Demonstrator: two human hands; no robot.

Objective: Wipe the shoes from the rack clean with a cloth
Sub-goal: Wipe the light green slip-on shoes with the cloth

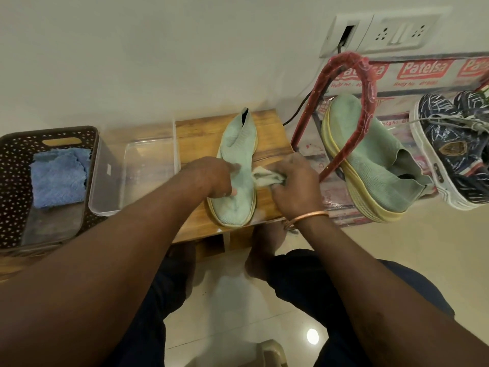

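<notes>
At the middle of the wooden tabletop (270,144) lies a pale green shoe (239,144), a knit slip-on with a yellowish sole. Its toe points to six o'clock, toward the person, and its dark opening to twelve o'clock, toward the wall. The left hand (215,178) comes in from eight o'clock and sits on the upper, with its fingers bent down over the knit to hold the shoe in place. The right hand (293,181) is at three o'clock from the shoe, fingers closed round a small crumpled beige cloth (264,177). The cloth's free end touches the shoe's side just above the sole. A copper bangle (309,217) rings that wrist.

Further toward three o'clock stands the rack (346,62), its red frame wrapped in plastic film and its shelves covered in printed packaging. The matching green shoe (370,165) rests on it, tilted, with the red bar crossing in front. Beyond that, near the view's edge, sits a pair of dark patterned sneakers (455,144) with white soles and loose laces.

At nine o'clock from the shoe a clear plastic box (105,186) stands on the tabletop, and just beside it a brown perforated basket (16,160) holds a folded blue towel (59,176). Up at one o'clock a white socket panel (383,33) is set in the wall, with a dark cable hanging from it. Pale floor tiles (436,247) show below the rack.
</notes>
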